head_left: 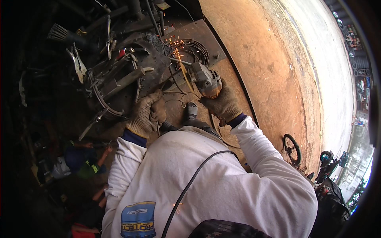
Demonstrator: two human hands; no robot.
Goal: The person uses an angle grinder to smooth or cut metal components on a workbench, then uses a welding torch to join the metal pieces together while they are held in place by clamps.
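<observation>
Right hand [223, 102]: gloved, wrapped around the grey body of an angle grinder [205, 81].
Left hand [146, 114]: gloved, fingers curled; cannot tell whether it holds anything.
Grinder position: ahead of the torso, beside a metal rod [180, 61]; sparks [177, 47] fly near; disc contact unclear.
Lettering: blue-and-yellow print with letters [139, 220] on the white shirt [190, 174].
Surface: coiled wire [201, 48] on a flat metal plate [192, 31]; locking pliers [77, 65] farther left.
Room: dark left side, co-worker [81, 158] there; stained brown ground [266, 71], bicycle wheel [291, 150] and motorcycle [327, 160] rightward.
</observation>
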